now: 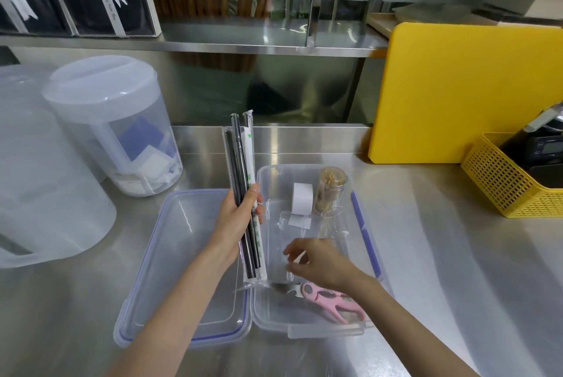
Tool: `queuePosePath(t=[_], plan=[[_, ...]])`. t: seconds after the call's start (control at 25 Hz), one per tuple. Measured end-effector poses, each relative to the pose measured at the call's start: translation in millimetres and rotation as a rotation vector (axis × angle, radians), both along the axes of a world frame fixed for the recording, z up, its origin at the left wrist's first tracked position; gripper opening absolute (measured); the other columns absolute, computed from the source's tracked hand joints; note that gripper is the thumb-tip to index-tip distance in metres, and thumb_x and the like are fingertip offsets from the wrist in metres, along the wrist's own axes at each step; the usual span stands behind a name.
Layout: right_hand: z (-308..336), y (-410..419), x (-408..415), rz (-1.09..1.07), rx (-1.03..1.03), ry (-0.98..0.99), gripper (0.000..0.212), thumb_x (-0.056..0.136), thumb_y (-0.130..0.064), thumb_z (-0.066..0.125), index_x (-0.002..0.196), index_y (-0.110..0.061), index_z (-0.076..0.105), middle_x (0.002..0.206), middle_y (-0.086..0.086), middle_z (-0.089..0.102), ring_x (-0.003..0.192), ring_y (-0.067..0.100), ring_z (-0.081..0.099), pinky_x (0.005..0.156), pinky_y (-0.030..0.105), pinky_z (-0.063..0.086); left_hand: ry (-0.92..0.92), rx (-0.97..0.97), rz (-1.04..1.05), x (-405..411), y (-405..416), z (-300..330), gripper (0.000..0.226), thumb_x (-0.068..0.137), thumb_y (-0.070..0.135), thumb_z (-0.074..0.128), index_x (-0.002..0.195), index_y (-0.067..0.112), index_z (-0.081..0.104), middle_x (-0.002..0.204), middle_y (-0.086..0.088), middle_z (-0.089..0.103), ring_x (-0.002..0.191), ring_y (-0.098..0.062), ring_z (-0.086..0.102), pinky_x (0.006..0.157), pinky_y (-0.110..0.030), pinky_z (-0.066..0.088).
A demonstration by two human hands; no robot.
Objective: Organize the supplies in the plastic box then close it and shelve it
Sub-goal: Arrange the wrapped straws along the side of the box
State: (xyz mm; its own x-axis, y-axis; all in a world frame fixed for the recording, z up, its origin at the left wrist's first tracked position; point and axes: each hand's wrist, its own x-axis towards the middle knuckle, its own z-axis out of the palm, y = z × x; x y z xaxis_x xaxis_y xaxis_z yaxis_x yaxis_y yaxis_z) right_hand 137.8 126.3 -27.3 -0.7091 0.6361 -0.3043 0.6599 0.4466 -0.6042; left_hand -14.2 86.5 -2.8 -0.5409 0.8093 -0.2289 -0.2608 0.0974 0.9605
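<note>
A clear plastic box (359, 328) stands open on the steel counter, its lid (170, 258) lying flat to its left. My left hand (234, 218) is shut on several wrapped black straws (240, 163), held upright over the gap between lid and box. My right hand (320, 261) hovers inside the box with fingers spread and a thin pale item at the fingertips; whether it is gripped is unclear. In the box lie pink-handled scissors (332, 300), a white tape roll (301, 198), a jar of toothpicks (330, 191) and a small clear item (292, 221).
Two translucent lidded containers (112, 123) stand at the left. A yellow cutting board (463, 93) leans at the back right, beside a yellow mesh basket (499, 181) holding dark devices. A steel shelf (259, 41) runs across the back above the counter.
</note>
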Motion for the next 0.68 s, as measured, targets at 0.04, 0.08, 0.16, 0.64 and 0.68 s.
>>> queuePosePath(t=[0.04, 0.08, 0.16, 0.64, 0.68], plan=[[-5.6, -3.2, -2.0, 0.039, -0.011, -0.044, 0.038, 0.087, -0.023, 0.059, 0.123, -0.012, 0.056, 0.124, 0.006, 0.064, 0.105, 0.021, 0.063, 0.093, 0.030, 0.048, -0.010, 0.006, 0.006, -0.9, -0.1, -0.5, 0.014, 0.093, 0.022, 0.049, 0.080, 0.017, 0.051, 0.068, 0.001, 0.048, 0.048, -0.008, 0.044, 0.056, -0.025, 0.041], [-11.6, -6.6, -4.7, 0.078, -0.014, -0.090, 0.042, 0.085, -0.027, 0.061, 0.125, -0.014, 0.055, 0.126, 0.005, 0.062, 0.108, 0.022, 0.061, 0.093, 0.031, 0.047, -0.021, 0.011, 0.011, -2.2, -0.5, -1.6, 0.014, 0.093, 0.022, 0.049, 0.079, 0.017, 0.051, 0.069, 0.001, 0.048, 0.048, -0.008, 0.044, 0.056, -0.025, 0.041], [-22.1, -12.9, -10.3, 0.145, -0.007, -0.144, 0.042, 0.084, -0.027, 0.061, 0.124, -0.015, 0.055, 0.125, 0.006, 0.062, 0.110, 0.023, 0.060, 0.092, 0.031, 0.046, -0.029, 0.013, 0.013, -4.5, -0.8, -3.3, 0.014, 0.092, 0.022, 0.050, 0.079, 0.017, 0.051, 0.069, 0.002, 0.049, 0.049, -0.009, 0.045, 0.056, -0.026, 0.041], [-22.2, -15.4, -5.0, 0.145, 0.235, -0.050, 0.031, 0.095, -0.028, 0.044, 0.111, -0.010, 0.064, 0.112, 0.013, 0.067, 0.105, 0.033, 0.053, 0.088, 0.040, 0.045, -0.014, 0.027, 0.011, -4.6, -0.7, 6.5, 0.013, 0.092, 0.023, 0.049, 0.081, 0.017, 0.053, 0.068, 0.001, 0.049, 0.055, -0.013, 0.045, 0.058, -0.025, 0.041], [-16.9, -12.7, -2.1, 0.124, 0.267, -0.036, 0.032, 0.096, -0.029, 0.043, 0.110, -0.010, 0.064, 0.110, 0.014, 0.068, 0.104, 0.033, 0.054, 0.088, 0.039, 0.044, -0.017, 0.038, 0.015, -4.7, -0.6, 8.0, 0.012, 0.092, 0.023, 0.049, 0.082, 0.018, 0.053, 0.069, 0.001, 0.049, 0.055, -0.013, 0.046, 0.059, -0.026, 0.042]])
